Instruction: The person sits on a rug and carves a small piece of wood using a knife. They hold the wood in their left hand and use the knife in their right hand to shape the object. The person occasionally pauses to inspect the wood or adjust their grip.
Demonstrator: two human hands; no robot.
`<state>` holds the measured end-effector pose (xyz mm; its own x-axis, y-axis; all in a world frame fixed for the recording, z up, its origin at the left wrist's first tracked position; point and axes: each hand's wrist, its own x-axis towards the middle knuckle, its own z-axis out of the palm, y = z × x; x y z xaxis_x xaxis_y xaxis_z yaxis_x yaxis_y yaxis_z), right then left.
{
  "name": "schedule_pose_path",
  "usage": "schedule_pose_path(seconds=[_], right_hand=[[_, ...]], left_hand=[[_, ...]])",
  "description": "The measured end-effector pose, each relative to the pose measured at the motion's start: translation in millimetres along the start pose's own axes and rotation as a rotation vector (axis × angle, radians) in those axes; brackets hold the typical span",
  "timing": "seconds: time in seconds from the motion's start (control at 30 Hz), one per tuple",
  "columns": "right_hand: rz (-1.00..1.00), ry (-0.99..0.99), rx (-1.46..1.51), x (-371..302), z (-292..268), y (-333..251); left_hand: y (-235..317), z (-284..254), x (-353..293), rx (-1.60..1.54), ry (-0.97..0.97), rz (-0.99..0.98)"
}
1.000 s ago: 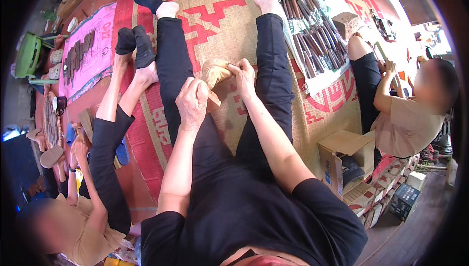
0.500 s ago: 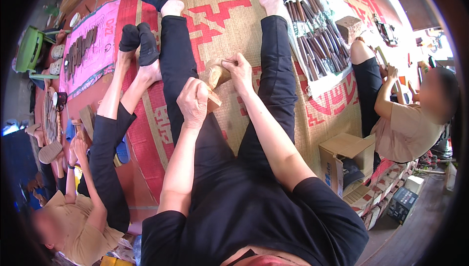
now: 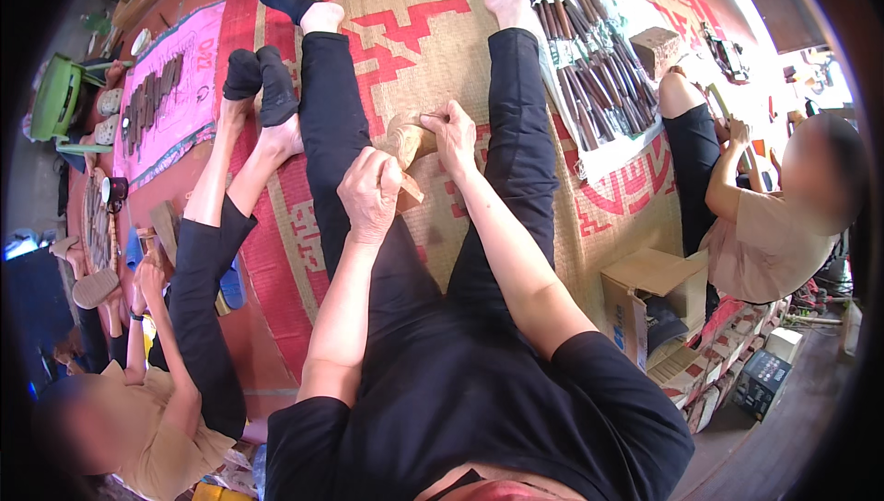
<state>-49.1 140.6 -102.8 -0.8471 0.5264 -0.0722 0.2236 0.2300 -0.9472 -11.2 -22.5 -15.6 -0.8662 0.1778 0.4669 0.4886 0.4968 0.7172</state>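
Observation:
Between my outstretched legs is a pale, rounded wood carving [image 3: 403, 135] with a flat, block-like end [image 3: 411, 189]. My left hand [image 3: 370, 193] is closed in a fist against its near left side, where the fingers hide part of the wood. At the far right side of the carving, my right hand [image 3: 452, 137] has its fingers bent, with thumb and forefinger pinched at the wood's edge. Whether a small tool or strip is also inside either hand cannot be made out.
To the right, rows of dark-handled carving tools [image 3: 603, 77] lie on a white sheet. More tools [image 3: 152, 100] rest on a pink cloth at left. An open cardboard box [image 3: 654, 280] stands near my right elbow. One person [image 3: 152, 418] sits at left, another [image 3: 755, 243] at right.
My left hand and the carving's block-like end have shifted slightly right. The right hand stays nearly in place. At left, the other person's head has moved a little.

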Motion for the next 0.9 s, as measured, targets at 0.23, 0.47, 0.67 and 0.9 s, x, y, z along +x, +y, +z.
schedule_pose_path(seconds=[0.23,0.47,0.67,0.9], right_hand=[[0.139,0.046,0.198,22,-7,15],[-0.032,-0.034,-0.025,-2,8,-12],[0.252,0.090,0.102,37,7,16],[-0.021,-0.034,0.076,-1,11,-1]], left_hand=[[-7,-8,-6,-0.090,0.049,-0.084],[-14,-6,-6,-0.101,0.065,-0.097],[-11,-6,2,-0.106,0.084,-0.131],[-7,-9,0,-0.096,0.073,-0.161]])
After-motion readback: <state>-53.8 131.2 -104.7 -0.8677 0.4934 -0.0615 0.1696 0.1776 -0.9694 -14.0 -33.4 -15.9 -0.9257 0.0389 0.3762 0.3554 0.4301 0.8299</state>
